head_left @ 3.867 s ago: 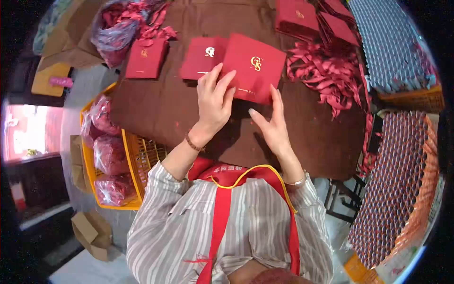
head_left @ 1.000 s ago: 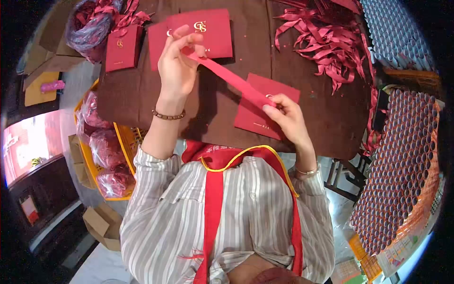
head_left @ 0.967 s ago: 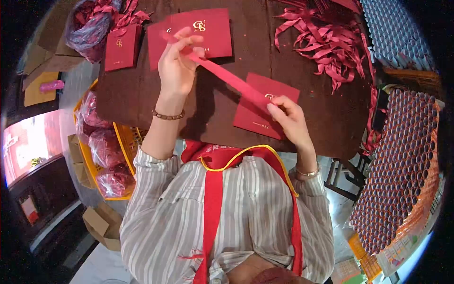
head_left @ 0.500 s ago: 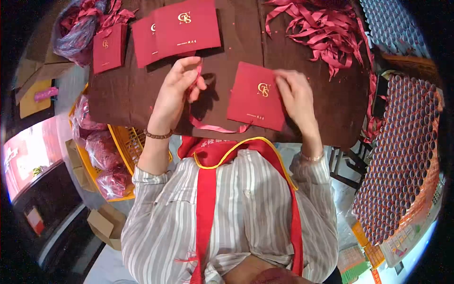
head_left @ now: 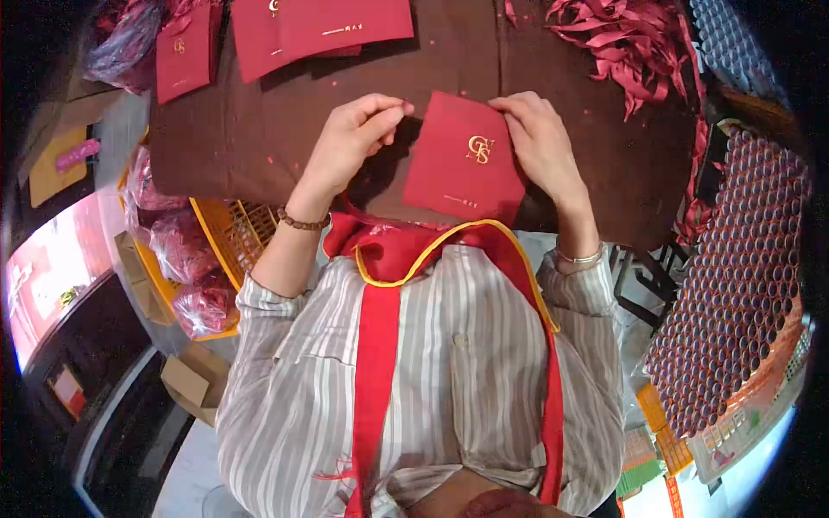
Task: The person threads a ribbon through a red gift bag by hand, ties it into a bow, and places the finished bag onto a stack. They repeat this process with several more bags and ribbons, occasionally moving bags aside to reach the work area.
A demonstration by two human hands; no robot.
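Observation:
A red card with gold lettering (head_left: 458,155) stands near the table's front edge, slightly tilted. My right hand (head_left: 540,142) pinches its upper right edge between thumb and fingers. Left of the card, my left hand (head_left: 367,134) is closed in a pinch, with a small red ribbon end at its fingertips. Part of a red ribbon (head_left: 354,207) shows below my left wrist and runs toward the card's bottom. Larger red folders (head_left: 345,26) lie overlapping at the back, beside a stack of smaller red cards (head_left: 183,56).
Loose red ribbons (head_left: 622,43) lie heaped at the back right of the brown table (head_left: 259,138). Bagged red items (head_left: 186,246) fill a yellow crate (head_left: 229,229) at the left. Rows of small round items (head_left: 734,276) stand at the right.
The view has shifted, so the table items sit higher. My left hand has moved right, closer to the card, and its fingers are more tightly pinched. My right hand has moved to the card's upper corner.

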